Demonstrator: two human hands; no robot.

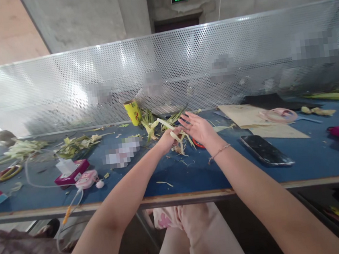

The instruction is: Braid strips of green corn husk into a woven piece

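Note:
My left hand (pixel 167 140) is closed around a bundle of pale green leaf strips (pixel 179 137) above the blue table (pixel 192 173). Right beside it, my right hand (pixel 196 127) has its fingers spread and touches the strips' upper ends. A thin bracelet (pixel 219 153) sits on my right wrist. More leaf strips (pixel 154 124) lie just behind the hands, next to a tilted yellow cup (pixel 133 112).
A black phone (pixel 265 150) lies right of my arm, near brown card sheets (pixel 253 118) and a pink ring (pixel 277 115). Left are a tissue pack (pixel 71 171), a pink charger with cable (pixel 86 179), and leaf piles (pixel 77 144). A perforated metal screen (pixel 180 61) backs the table.

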